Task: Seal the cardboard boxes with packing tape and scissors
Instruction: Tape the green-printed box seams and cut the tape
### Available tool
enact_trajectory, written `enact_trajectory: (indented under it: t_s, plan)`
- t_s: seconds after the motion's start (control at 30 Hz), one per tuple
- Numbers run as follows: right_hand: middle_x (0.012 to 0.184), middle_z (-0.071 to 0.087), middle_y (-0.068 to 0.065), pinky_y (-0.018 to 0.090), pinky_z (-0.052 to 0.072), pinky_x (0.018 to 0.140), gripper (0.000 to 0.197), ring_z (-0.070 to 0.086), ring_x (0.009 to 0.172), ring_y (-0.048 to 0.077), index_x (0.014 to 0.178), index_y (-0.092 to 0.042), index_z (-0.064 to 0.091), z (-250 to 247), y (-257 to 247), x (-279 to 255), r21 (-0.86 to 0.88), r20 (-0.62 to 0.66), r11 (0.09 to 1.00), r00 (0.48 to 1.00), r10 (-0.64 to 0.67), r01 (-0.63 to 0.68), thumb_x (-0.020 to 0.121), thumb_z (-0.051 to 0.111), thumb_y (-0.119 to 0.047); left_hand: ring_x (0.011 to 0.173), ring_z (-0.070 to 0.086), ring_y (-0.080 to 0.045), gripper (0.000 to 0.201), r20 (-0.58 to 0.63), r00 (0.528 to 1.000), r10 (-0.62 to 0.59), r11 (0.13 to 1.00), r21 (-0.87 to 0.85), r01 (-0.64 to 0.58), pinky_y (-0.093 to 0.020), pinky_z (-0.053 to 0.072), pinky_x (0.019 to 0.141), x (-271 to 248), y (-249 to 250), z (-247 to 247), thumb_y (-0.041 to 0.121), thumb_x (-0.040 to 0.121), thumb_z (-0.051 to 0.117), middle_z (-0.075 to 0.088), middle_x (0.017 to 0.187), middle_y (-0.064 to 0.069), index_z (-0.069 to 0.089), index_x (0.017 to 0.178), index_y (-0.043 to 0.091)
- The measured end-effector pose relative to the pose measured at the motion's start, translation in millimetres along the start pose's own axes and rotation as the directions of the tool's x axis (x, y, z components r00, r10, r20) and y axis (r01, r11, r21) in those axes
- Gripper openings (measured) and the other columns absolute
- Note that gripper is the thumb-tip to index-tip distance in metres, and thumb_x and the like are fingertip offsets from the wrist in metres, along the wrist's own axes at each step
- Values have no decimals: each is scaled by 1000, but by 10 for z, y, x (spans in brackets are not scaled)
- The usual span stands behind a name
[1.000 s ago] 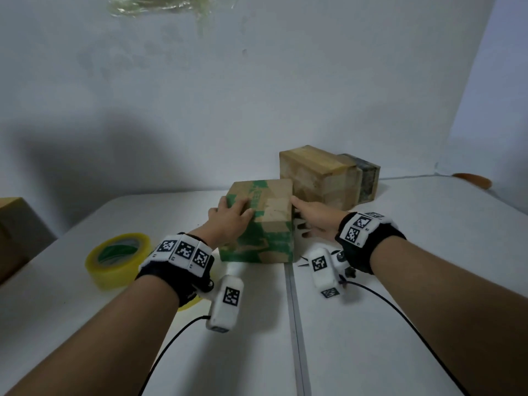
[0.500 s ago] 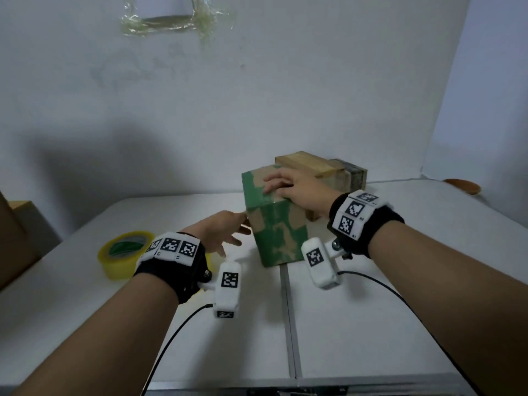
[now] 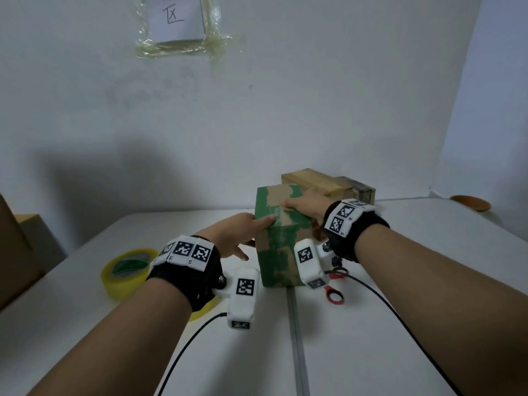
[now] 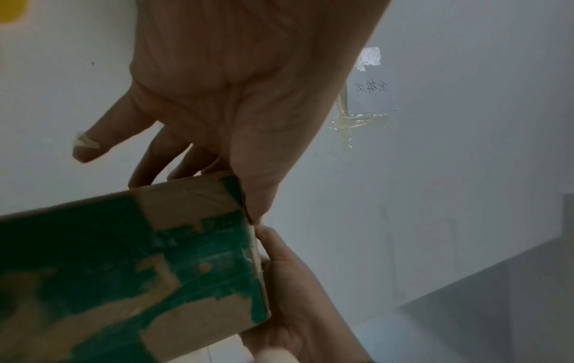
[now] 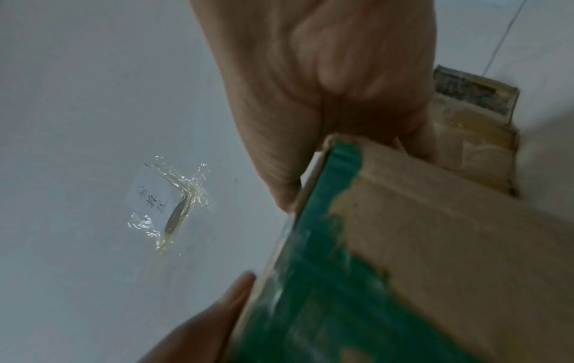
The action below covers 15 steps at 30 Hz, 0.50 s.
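Tape roll [image 3: 125, 271] left of box [image 3: 281, 241], scissors [image 3: 333, 292] right.

Counting boxes first — one green-and-brown cardboard box [image 3: 281, 241] up front on the tabletop [image 3: 400, 324], one tan box [image 3: 311, 181] behind it, one darker box [image 3: 361, 190] tucked just beside that, so three in the cluster. Over at the far left edge, two more brown box shapes [image 3: 17, 247], only partly in view. Tape rolls: one, yellow [image 3: 125, 271]; a sliver of yellow under the left wrist may be a second, hard to tell. Scissors [image 3: 334, 292]: one pair, two red finger loops showing. Hands — two, left hand [image 3: 228, 238] and right hand [image 3: 305, 205]. One paper note [image 3: 177, 18] taped to the wall. One brown dish-like thing [image 3: 471, 202] far right.
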State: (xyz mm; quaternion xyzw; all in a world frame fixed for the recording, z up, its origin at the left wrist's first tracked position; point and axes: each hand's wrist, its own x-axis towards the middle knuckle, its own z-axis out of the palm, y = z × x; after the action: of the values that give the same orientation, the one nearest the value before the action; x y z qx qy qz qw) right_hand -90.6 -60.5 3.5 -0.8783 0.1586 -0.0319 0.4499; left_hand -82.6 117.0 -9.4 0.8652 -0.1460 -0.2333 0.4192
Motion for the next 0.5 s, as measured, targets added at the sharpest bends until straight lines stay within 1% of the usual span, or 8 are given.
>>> enact_trajectory:
  t_s: [0.07,0.13,0.17,0.2,0.27,0.33,0.4,0.5]
  plan:
    - [104,67,8,35,56,78,38,67,88,24,111,-4,61,-31,-46,-2,-32,51,999,998,22,-21,92,63,-37,100,62,-16,41,0,1000,6,1000,23,-6,-51,52,92,2,8,-11,55,96,45,67,109,4,57,114,21]
    - [87,61,4,28,49,66,23,59,73,18,97,-11,60,-59,-53,-27,-66,90,998,996,27,-21,97,56,-34,101,63,-19,38,-2,1000,6,999,43,-6,-51,52,93,19,44,-17,54,97,44,67,110,1,56,111,21]
    - [84,58,1,29,49,70,22,59,76,19,88,-13,57,-70,-60,-49,-90,103,996,995,2,8,99,53,-32,102,63,-20,37,2,1000,3,999,53,-3,-51,51,93,26,63,-18,53,97,44,67,111,0,56,109,21]
    - [87,58,1,30,48,80,26,60,86,22,87,-12,57,-58,-63,-18,-135,121,990,992,-30,47,100,50,-33,103,63,-20,35,5,1000,-2,998,59,2,-52,51,94,38,76,-19,53,97,44,67,110,0,56,105,22]
    - [108,60,2,30,45,95,35,58,109,26,109,-8,60,-20,-43,98,-239,120,968,992,-49,77,100,48,-39,103,63,-21,32,8,1000,-7,997,71,6,-52,50,95,40,88,-18,53,97,43,66,108,0,55,100,24]
    - [118,63,5,37,47,100,43,60,110,27,118,-9,61,13,7,188,-246,111,966,993,-50,76,97,49,-45,104,62,-21,37,7,1000,1,997,79,-1,-53,48,96,36,86,-12,55,96,42,66,113,0,55,108,22]
    - [108,66,8,39,52,92,40,64,100,27,111,-10,62,33,120,217,-86,124,996,992,4,6,96,50,-45,108,60,-21,46,2,1000,19,998,64,-19,-56,46,97,39,52,-3,57,95,43,64,121,0,48,127,23]
    - [92,66,12,31,49,67,39,63,79,27,99,-6,61,-13,346,118,243,108,962,989,100,-123,102,40,-39,117,52,-25,59,-48,994,102,993,62,-99,-52,49,89,8,31,22,53,96,45,49,137,3,20,147,39]
